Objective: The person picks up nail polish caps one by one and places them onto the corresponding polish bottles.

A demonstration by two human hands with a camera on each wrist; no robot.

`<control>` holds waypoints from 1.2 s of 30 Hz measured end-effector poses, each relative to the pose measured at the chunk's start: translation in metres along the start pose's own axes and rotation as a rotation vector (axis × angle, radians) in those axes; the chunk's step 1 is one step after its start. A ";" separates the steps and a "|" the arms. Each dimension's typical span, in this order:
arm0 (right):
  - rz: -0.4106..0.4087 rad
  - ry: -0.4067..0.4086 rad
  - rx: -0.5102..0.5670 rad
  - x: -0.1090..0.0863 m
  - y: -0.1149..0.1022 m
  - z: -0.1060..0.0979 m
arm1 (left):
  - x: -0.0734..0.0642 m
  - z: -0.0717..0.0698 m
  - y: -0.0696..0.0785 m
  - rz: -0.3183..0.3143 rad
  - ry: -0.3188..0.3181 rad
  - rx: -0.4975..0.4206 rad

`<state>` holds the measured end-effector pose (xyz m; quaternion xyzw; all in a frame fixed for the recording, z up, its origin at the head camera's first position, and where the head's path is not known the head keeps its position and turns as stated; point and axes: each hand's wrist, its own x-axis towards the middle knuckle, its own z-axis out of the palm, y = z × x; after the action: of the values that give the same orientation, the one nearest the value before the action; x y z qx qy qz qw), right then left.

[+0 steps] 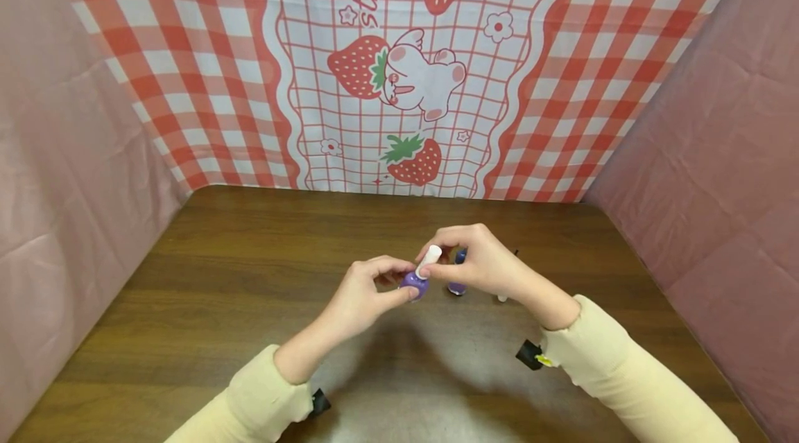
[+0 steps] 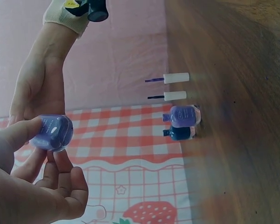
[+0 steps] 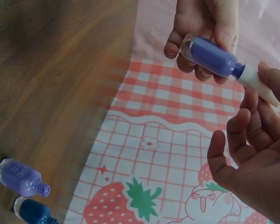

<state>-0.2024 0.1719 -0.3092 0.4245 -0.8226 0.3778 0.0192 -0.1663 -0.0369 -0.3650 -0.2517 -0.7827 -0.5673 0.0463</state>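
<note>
My left hand pinches a purple nail polish bottle between thumb and fingers, raised over the table. My right hand grips its white cap with thumb and fingertips. In the right wrist view a strip of purple neck shows below the cap; whether the brush is inside is hidden. Beyond the right hand, a second purple bottle and a dark blue bottle stand uncapped side by side. Two white caps stand near them, brushes pointing up.
The brown wooden table meets a red-and-white strawberry cloth at its back edge. Pink cloths hang along both sides. Dark camera mounts sit at the cuffs of the pale yellow sleeves.
</note>
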 end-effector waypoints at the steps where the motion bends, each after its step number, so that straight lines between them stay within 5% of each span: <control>1: 0.003 0.005 0.002 0.000 0.000 0.000 | 0.000 0.000 0.000 -0.007 0.002 -0.009; 21: 0.077 0.125 -0.062 0.005 0.000 0.006 | 0.003 0.004 -0.002 -0.104 0.060 -0.089; 36: 0.086 0.192 -0.103 0.009 -0.005 0.011 | 0.004 0.005 -0.002 -0.035 0.092 -0.085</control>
<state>-0.2017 0.1570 -0.3104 0.3492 -0.8528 0.3743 0.1035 -0.1692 -0.0317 -0.3670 -0.2133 -0.7594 -0.6117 0.0613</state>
